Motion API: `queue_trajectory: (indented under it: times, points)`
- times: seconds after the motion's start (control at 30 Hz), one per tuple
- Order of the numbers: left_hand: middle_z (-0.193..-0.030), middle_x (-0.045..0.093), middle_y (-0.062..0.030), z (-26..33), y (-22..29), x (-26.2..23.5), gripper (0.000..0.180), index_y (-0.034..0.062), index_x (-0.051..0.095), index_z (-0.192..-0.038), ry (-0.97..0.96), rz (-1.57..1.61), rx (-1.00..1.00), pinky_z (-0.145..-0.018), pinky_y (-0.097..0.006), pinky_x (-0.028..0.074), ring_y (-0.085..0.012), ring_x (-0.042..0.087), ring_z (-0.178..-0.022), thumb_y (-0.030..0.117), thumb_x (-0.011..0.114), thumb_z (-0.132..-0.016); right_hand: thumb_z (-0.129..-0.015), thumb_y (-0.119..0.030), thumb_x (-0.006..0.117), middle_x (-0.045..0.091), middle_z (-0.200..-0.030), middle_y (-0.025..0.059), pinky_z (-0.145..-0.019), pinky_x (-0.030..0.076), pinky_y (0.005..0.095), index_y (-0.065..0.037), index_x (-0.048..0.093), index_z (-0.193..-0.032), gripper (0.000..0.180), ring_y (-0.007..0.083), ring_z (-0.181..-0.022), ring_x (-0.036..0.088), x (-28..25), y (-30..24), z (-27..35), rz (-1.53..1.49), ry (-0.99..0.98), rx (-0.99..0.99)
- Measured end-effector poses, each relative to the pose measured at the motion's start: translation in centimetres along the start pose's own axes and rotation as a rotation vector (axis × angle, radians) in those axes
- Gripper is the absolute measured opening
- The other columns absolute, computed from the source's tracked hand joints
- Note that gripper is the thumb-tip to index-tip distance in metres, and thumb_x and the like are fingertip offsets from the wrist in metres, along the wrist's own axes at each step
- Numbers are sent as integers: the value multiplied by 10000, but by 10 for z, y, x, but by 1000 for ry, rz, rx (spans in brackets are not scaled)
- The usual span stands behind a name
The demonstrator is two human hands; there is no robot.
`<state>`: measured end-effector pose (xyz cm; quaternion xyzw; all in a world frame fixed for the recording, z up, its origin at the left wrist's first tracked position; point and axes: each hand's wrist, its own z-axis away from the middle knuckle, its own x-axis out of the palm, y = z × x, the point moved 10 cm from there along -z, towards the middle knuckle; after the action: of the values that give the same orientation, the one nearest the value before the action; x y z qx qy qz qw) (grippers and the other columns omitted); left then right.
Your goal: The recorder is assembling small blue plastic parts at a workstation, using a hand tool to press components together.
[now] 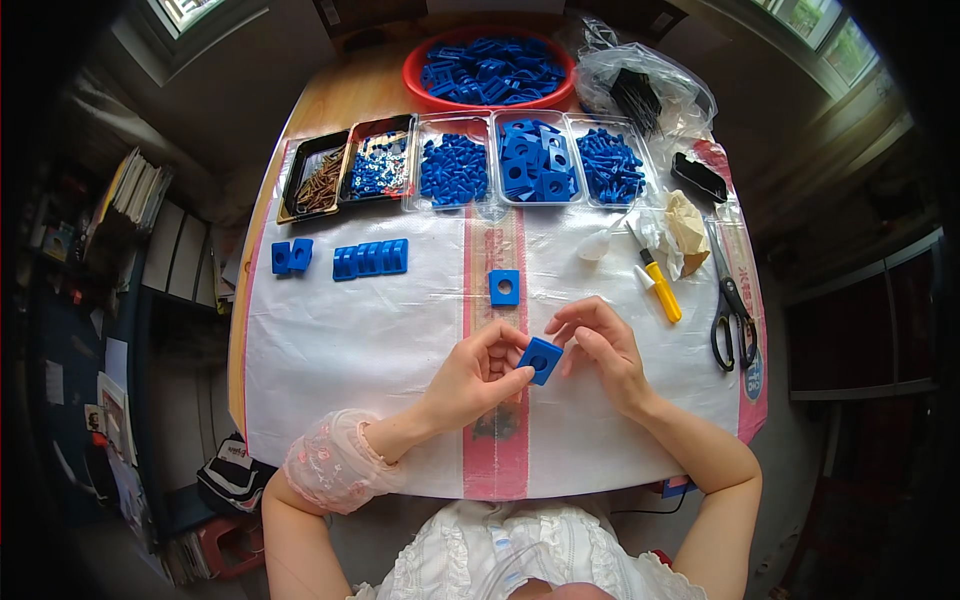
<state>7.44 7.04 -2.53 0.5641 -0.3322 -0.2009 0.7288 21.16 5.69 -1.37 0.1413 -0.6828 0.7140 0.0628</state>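
A blue square plastic block with a round hole (pixel 541 359) is pinched between both my hands above the white sheet (pixel 330 340). My left hand (pixel 478 375) grips its lower left edge with thumb and fingers. My right hand (pixel 603 347) touches its right side, fingers curled over the top. A second blue square block with a hole (pixel 504 287) lies flat on the sheet just beyond my hands. Further left lie a row of joined blue blocks (pixel 370 259) and a pair of blue blocks (pixel 291 256).
Along the far edge stand trays: brown screws (pixel 316 180), small blue and white parts (pixel 378 166), blue pieces (pixel 453 168), blue square blocks (pixel 530 158), blue pegs (pixel 609 165). A red bowl of blue parts (pixel 488 70) sits behind. Scissors (pixel 730 305), a yellow-handled tool (pixel 657 283) and a plastic bag (pixel 640 90) lie right.
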Motion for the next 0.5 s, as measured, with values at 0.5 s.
queue_trajectory:
  times: [0.5]
  points:
    - [-921,631,-52,-1,4,-2,223,-4,513,-1101,18,36,-4,-689,-210,534,-64,617,-787,3,638,-917,-1055,-227,475,619,-740,53,-530,473,214,-16,587,-948,261,84,-579,566,-10,9,4,133,66,67]
